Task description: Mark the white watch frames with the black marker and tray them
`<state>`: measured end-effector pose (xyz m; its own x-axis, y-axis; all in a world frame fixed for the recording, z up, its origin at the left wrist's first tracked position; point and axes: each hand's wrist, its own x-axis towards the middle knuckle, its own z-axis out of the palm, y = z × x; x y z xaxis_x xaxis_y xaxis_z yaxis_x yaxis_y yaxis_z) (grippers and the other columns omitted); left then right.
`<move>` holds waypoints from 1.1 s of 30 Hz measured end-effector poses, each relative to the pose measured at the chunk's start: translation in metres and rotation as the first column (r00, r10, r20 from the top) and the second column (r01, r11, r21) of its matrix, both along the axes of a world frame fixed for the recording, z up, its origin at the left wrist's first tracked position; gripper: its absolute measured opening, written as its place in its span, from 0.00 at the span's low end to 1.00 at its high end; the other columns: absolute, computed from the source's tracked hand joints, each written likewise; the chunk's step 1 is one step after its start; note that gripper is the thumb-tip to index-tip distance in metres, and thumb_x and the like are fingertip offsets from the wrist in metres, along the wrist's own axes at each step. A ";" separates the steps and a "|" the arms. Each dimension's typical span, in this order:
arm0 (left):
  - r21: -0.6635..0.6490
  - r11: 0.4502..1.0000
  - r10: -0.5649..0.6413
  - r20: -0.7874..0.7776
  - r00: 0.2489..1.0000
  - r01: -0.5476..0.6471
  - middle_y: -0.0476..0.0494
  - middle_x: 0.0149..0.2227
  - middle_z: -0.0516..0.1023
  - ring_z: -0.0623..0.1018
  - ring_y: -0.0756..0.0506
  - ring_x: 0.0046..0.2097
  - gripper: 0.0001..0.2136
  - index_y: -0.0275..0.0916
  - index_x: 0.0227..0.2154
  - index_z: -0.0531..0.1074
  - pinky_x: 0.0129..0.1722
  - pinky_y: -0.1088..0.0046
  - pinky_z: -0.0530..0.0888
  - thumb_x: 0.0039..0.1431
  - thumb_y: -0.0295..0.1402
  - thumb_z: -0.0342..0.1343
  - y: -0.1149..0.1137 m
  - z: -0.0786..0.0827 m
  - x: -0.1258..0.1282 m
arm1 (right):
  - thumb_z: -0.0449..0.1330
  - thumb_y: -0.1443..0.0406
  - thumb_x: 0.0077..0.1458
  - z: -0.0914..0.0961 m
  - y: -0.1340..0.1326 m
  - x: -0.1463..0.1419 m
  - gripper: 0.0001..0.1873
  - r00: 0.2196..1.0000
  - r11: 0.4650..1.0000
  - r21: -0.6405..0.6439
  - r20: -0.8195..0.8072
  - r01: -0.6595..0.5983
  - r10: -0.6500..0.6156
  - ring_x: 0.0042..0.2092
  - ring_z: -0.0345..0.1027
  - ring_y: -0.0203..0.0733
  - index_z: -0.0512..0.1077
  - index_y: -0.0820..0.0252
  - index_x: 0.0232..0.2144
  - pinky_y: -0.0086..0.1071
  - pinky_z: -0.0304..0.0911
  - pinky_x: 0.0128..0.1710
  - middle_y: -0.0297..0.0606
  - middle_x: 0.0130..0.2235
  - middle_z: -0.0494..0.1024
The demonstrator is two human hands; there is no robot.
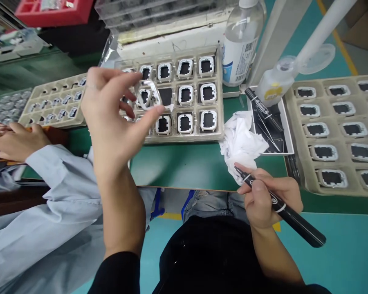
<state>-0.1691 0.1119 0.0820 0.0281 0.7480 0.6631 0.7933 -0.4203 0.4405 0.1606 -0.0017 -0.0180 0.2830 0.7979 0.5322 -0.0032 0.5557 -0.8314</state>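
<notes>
My left hand [113, 110] pinches a silvery, rounded-square metal frame [155, 93] between thumb and fingers, above a clear plastic tray [171, 138]. Rows of similar frames with dark centres sit in that tray's pockets, such as one frame [208, 121] at its near right corner. One pocket [165, 97] beside the held frame shows only a dark bottom. In my right hand [268, 198] is a black marker pen [297, 222], uncapped, its tip pointing up and left. The tip is close to a crumpled white cloth [241, 139] on the green table.
A white box [290, 139] holds another marker and tweezers. Behind stand a large clear bottle [242, 45] and a small white bottle [272, 83]. Another tray of frames [300, 159] lies right. A co-worker's hand [21, 141] and grey sleeve [67, 175] are at left.
</notes>
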 end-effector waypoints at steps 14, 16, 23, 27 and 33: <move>-0.245 0.949 -0.245 -0.175 0.954 0.198 0.38 0.52 0.86 0.80 0.29 0.59 0.23 0.48 0.45 0.90 0.74 0.41 0.78 0.44 0.33 0.88 0.093 0.004 0.008 | 0.73 0.65 0.69 -0.011 0.002 -0.001 0.06 0.997 0.998 -0.021 -0.042 0.066 -0.067 0.30 0.88 0.53 0.79 0.54 0.42 0.56 0.93 0.43 0.23 0.23 0.77; -0.331 0.915 -0.321 -0.250 0.914 0.230 0.39 0.51 0.86 0.79 0.29 0.63 0.19 0.42 0.42 0.90 0.78 0.39 0.74 0.46 0.35 0.87 0.103 0.013 0.017 | 0.73 0.64 0.70 -0.009 0.001 -0.002 0.06 0.997 0.997 -0.042 -0.033 0.063 -0.064 0.34 0.91 0.56 0.79 0.54 0.41 0.53 0.93 0.40 0.24 0.23 0.77; -0.514 0.812 -0.416 -0.176 0.892 0.277 0.42 0.42 0.85 0.79 0.35 0.69 0.17 0.32 0.27 0.80 0.82 0.29 0.64 0.71 0.37 0.72 0.133 0.034 0.031 | 0.72 0.63 0.70 -0.009 -0.001 0.000 0.06 0.998 0.995 -0.067 0.006 0.068 -0.068 0.38 0.93 0.59 0.77 0.53 0.41 0.47 0.90 0.34 0.25 0.23 0.77; -0.528 0.795 -0.379 -0.051 0.924 0.297 0.42 0.41 0.86 0.80 0.36 0.68 0.15 0.33 0.29 0.81 0.82 0.29 0.63 0.73 0.32 0.70 0.132 0.035 0.030 | 0.72 0.62 0.70 -0.011 -0.001 0.000 0.07 0.996 0.994 -0.068 0.014 0.083 -0.083 0.38 0.93 0.59 0.76 0.52 0.40 0.48 0.90 0.35 0.24 0.23 0.76; -0.555 0.796 -0.275 0.020 0.961 0.239 0.43 0.39 0.87 0.81 0.36 0.67 0.12 0.37 0.29 0.83 0.85 0.35 0.62 0.61 0.27 0.82 0.124 0.048 0.043 | 0.71 0.60 0.70 -0.013 0.000 0.000 0.08 0.997 0.994 -0.083 0.030 0.077 -0.074 0.36 0.92 0.58 0.76 0.53 0.40 0.50 0.91 0.36 0.23 0.23 0.75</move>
